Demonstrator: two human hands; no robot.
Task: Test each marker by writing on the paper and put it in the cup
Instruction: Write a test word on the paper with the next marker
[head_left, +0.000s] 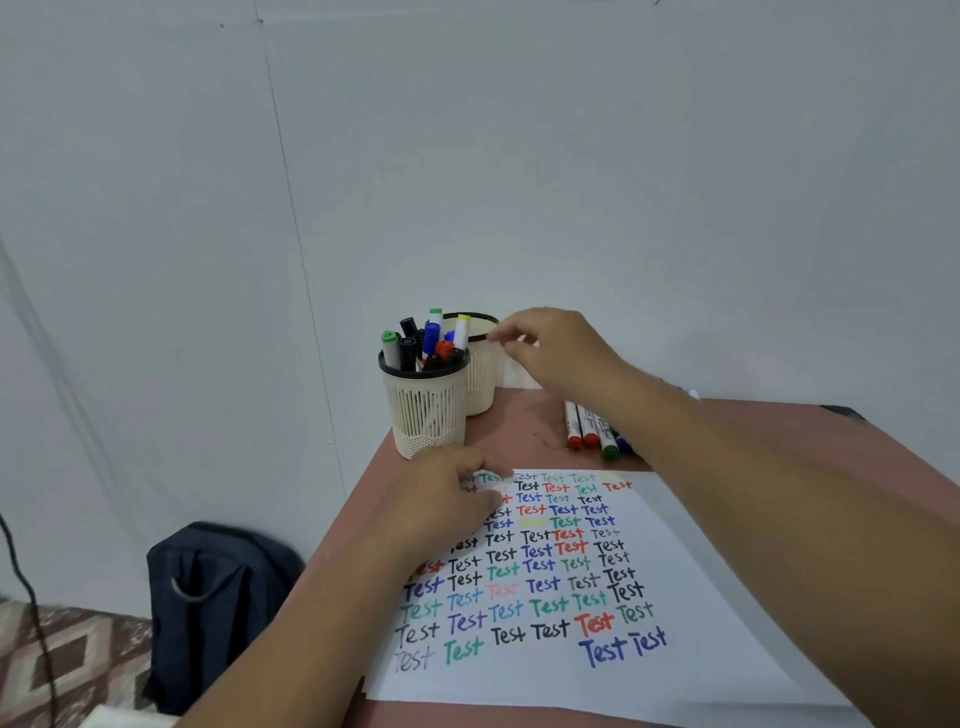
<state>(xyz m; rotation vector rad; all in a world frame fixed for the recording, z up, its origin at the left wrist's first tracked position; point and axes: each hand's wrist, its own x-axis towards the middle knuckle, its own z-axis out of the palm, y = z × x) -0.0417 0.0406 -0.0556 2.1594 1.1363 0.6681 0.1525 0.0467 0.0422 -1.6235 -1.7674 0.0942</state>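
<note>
Markers (597, 428) lie beside the paper (675, 649); right hand (550, 348) over cup (480, 364)

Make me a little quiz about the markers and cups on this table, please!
1. True or false: the front cup is full of markers.
2. What word is written all over the paper?
3. Where does the left hand rest? A) on the paper B) inside a cup C) on the backpack

Key:
1. True. The back cup shows no markers above its rim; the right hand is beside it.
2. "Test", in many colours.
3. A. It rests on the paper's far left corner. Some loose markers lie on the table behind the paper.
</note>
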